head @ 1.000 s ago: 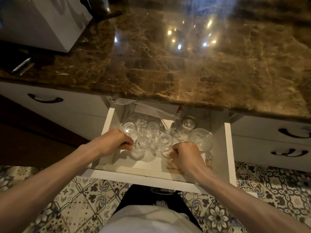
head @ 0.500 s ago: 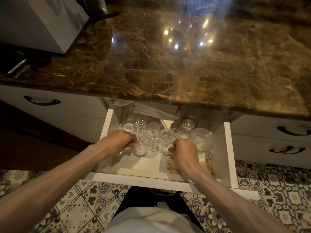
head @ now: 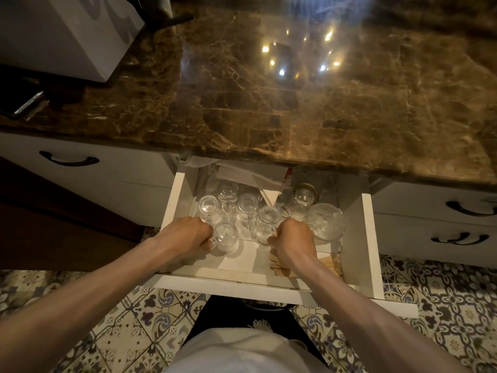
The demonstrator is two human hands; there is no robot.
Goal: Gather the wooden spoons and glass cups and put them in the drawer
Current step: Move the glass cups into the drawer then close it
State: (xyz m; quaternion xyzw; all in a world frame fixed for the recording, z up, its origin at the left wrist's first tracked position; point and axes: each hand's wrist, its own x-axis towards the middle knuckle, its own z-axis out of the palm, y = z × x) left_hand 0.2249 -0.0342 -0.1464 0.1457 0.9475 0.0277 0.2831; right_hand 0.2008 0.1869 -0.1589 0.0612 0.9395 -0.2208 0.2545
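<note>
Glass mugs (head: 246, 207), five, stand in the drawer (head: 372, 246); left hand (head: 188, 236) and right hand (head: 291, 242) each grip one by its handle.

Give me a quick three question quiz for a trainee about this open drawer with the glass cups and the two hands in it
1. True or false: the drawer is pulled open, with glass cups standing inside.
2. What does the left hand grip? A) a spoon B) the handle of a small glass cup C) the drawer front
3. Fill in: the wooden spoons lie under the ___ hand, near the front of the drawer.

Key
1. True.
2. B; the right hand is closed on another glass cup by its handle.
3. Right.
</note>
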